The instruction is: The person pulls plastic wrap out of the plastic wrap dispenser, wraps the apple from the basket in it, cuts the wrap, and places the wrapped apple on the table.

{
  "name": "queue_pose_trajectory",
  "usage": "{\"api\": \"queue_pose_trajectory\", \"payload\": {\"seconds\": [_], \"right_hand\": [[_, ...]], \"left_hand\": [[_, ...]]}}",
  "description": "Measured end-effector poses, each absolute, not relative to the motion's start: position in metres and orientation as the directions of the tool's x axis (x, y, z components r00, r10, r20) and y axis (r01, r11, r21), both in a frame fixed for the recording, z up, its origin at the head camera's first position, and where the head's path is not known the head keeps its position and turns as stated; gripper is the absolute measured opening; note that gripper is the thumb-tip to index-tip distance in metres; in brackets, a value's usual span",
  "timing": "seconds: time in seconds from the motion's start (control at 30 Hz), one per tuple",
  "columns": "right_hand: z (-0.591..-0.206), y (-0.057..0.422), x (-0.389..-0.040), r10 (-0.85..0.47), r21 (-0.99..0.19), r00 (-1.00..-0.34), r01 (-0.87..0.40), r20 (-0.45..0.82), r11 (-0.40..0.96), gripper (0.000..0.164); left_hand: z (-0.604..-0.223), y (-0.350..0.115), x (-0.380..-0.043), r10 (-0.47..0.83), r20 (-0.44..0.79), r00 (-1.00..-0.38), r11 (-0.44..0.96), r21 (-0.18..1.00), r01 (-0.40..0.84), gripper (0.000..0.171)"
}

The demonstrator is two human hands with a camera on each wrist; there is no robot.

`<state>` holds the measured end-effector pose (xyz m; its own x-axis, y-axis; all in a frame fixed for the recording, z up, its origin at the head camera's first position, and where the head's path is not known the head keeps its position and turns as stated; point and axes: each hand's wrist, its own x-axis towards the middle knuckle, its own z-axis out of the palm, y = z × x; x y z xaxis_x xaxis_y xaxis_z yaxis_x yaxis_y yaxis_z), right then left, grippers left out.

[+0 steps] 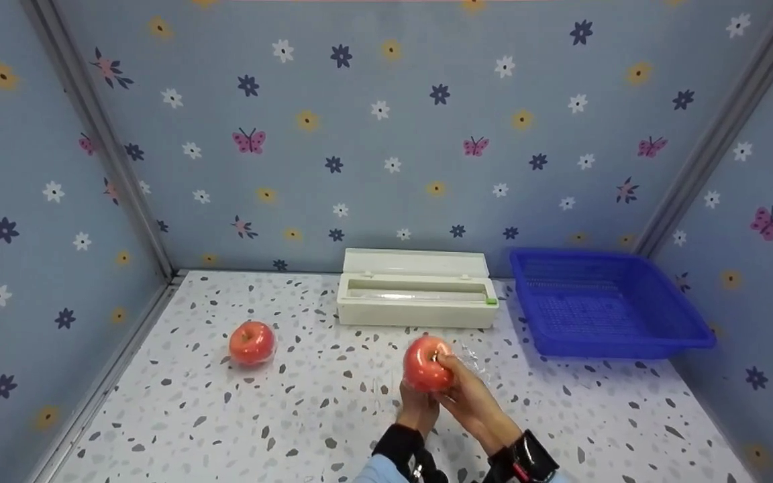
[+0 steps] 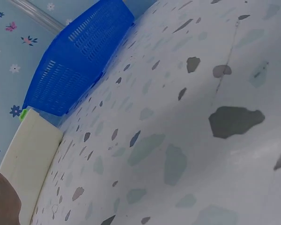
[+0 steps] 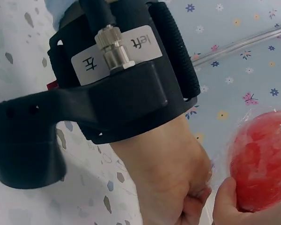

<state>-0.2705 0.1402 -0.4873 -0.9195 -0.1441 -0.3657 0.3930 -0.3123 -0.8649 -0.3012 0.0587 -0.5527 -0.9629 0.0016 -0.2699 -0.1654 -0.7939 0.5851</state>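
A red apple in clear cling film is held close over the speckled table. My right hand grips it, thumb on top by the stem and fingers round its side. Below the apple is my left hand, partly hidden by it. In the right wrist view the left hand has curled fingers beside the apple, pinching film gathered there. A sliver of hand shows in the left wrist view. To the left, a second film-covered apple sits on the table.
A white cling film dispenser with its lid raised stands at the back, a roll inside and a green tab at its right end. A blue plastic basket is at the back right. Flower-patterned walls enclose the table.
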Motion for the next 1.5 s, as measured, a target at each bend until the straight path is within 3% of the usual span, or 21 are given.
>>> {"api": "queue_pose_trajectory", "payload": {"seconds": [0.13, 0.4, 0.7, 0.9, 1.07, 1.2, 1.37, 1.5], "right_hand": [[-0.487, 0.139, -0.271, -0.128, -0.888, -0.924, 0.381, -0.36, -0.258, 0.073], [-0.491, 0.135, -0.274, -0.097, -0.845, -0.906, 0.42, -0.413, -0.332, 0.074], [-0.496, 0.135, -0.275, -0.127, -0.816, -0.893, 0.447, -0.432, -0.368, 0.08], [-0.496, 0.136, -0.279, -0.158, -0.822, -0.892, 0.451, -0.423, -0.348, 0.079], [-0.494, 0.141, -0.281, -0.174, -0.833, -0.897, 0.443, -0.407, -0.333, 0.077], [-0.493, 0.149, -0.284, -0.128, -0.855, -0.914, 0.405, -0.385, -0.324, 0.073], [-0.5, 0.153, -0.283, -0.095, -0.868, -0.918, 0.395, -0.385, -0.302, 0.068], [-0.508, 0.15, -0.28, -0.101, -0.871, -0.916, 0.4, -0.387, -0.284, 0.067]], "left_hand": [[-0.549, 0.058, -0.301, -0.001, -0.206, -0.979, -0.743, 0.655, -0.138, 0.024], [-0.55, 0.056, -0.303, -0.041, -0.254, -0.966, -0.693, 0.704, -0.155, 0.024], [-0.546, 0.045, -0.299, 0.059, -0.19, -0.98, -0.669, 0.721, -0.18, 0.025], [-0.554, 0.035, -0.305, 0.141, -0.134, -0.981, -0.541, 0.82, -0.19, 0.046], [-0.565, 0.022, -0.317, 0.122, -0.19, -0.974, -0.438, 0.871, -0.224, 0.023], [-0.558, 0.003, -0.317, 0.215, -0.297, -0.93, -0.406, 0.839, -0.362, 0.022], [-0.551, -0.009, -0.307, 0.37, -0.31, -0.876, -0.516, 0.716, -0.471, 0.047], [-0.549, -0.008, -0.3, 0.416, -0.331, -0.847, -0.544, 0.656, -0.523, 0.062]]}}
